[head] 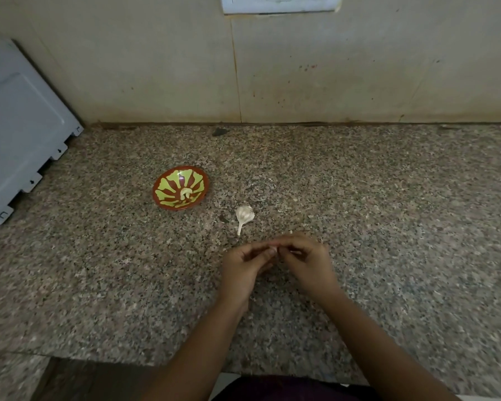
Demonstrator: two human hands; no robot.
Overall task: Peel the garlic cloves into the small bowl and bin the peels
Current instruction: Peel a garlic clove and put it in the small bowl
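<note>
A small red bowl (180, 187) with a green leaf pattern stands on the granite counter, with pale peeled cloves (186, 193) at its centre. To its right a white garlic bulb (244, 216) lies on its side, stalk pointing toward me. Just in front of the bulb my left hand (242, 267) and my right hand (307, 263) meet fingertip to fingertip, pinching a small garlic clove (276, 249) between them. The clove is mostly hidden by my fingers.
A grey-white appliance panel (21, 131) leans at the counter's far left. A tiled wall with a white switch plate (281, 3) closes off the back. The counter's front edge (128, 361) runs just above my lap.
</note>
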